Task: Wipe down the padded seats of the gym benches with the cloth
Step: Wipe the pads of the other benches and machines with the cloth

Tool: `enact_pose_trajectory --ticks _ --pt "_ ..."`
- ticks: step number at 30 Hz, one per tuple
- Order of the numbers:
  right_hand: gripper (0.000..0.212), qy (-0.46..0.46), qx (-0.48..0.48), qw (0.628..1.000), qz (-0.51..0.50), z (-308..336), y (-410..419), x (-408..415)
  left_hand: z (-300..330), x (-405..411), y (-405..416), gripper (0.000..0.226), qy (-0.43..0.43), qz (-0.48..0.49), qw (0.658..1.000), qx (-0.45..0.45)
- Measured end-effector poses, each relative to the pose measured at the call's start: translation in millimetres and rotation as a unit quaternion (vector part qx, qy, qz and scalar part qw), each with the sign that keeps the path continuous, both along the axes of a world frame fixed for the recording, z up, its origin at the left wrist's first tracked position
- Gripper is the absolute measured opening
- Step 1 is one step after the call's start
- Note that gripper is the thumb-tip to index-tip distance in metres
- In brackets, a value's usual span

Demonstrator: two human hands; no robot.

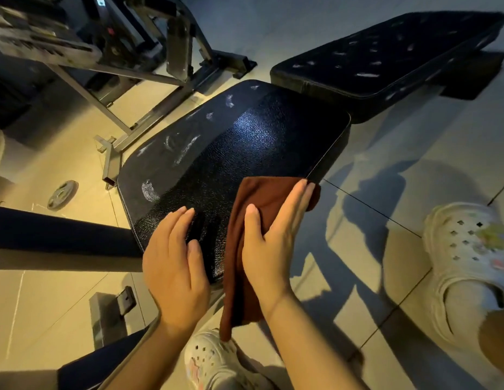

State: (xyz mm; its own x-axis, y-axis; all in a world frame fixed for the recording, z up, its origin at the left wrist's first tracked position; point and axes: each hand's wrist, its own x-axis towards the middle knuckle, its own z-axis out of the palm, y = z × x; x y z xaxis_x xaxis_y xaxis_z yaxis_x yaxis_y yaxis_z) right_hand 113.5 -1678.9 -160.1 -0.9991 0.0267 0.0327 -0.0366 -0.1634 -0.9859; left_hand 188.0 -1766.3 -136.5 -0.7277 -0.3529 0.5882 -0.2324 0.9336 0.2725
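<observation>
With fingers straight and flat, right hand (273, 243) presses the brown cloth (253, 249) onto the near right corner of the black padded seat (245, 147), thumb spread over the fold; no curl round the fabric, so a flat, open grip. Left hand (175, 266) rests just beside it, fingers straight on the bare vinyl, holding nothing. Cloth lies directly under the right grip, long axis running from the fingertips back toward the wrist and hanging off the seat's near edge. White smudges (186, 147) sit ahead and to the left of the right grip, well apart from the cloth; a second pad (386, 54) with more marks lies farther ahead and to the right. Judged from this, next stroke likely runs forward and leftward across the seat, right hand nearer to the job.
</observation>
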Motion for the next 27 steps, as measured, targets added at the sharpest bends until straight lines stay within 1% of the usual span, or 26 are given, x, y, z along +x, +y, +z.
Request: enact_pose_trajectory --ticks 3,6,9,12,15,19,21,23,24,26,27 --pt "0.085 -0.017 -0.008 1.0 -0.023 -3 14 -52 0 -1 2 0.044 0.018 -0.01 1.0 -0.001" --pt "0.085 -0.043 0.036 0.998 -0.023 -5 30 -119 -2 -2 -2 0.043 0.014 -0.021 0.999 -0.028" --pt "0.084 -0.039 0.066 0.997 -0.031 -8 38 -148 -3 -1 -5 0.043 0.016 -0.028 0.999 -0.039" --pt "0.08 -0.044 0.047 0.997 -0.042 -5 36 -137 -3 -2 -4 0.043 0.017 -0.026 0.999 -0.045" --pt "0.077 -0.041 0.029 0.998 -0.036 -3 26 -98 -3 -2 -4 0.044 0.015 -0.017 0.999 -0.042" --pt "0.071 -0.004 0.029 0.999 -0.011 -3 8 -28 -2 -2 -3 0.045 0.006 -0.011 0.999 -0.034" --pt "0.068 0.011 0.037 0.999 -0.003 -5 4 -13 -2 -2 -2 0.045 0.003 -0.007 0.999 -0.034" --pt "0.069 0.047 0.065 0.997 0.001 -9 9 -22 -2 0 -2 0.044 0.003 -0.008 1.0 -0.029" --pt "0.071 0.079 0.091 0.993 0.002 -11 14 -34 -2 0 -2 0.044 0.003 -0.01 1.0 -0.028" --pt "0.072 0.13 0.165 0.978 0.013 -14 28 -68 -2 -1 -2 0.044 0.006 -0.012 1.0 -0.027" --pt "0.071 0.135 0.207 0.969 0.023 -13 36 -91 -2 -2 -2 0.043 0.006 -0.012 1.0 -0.027"
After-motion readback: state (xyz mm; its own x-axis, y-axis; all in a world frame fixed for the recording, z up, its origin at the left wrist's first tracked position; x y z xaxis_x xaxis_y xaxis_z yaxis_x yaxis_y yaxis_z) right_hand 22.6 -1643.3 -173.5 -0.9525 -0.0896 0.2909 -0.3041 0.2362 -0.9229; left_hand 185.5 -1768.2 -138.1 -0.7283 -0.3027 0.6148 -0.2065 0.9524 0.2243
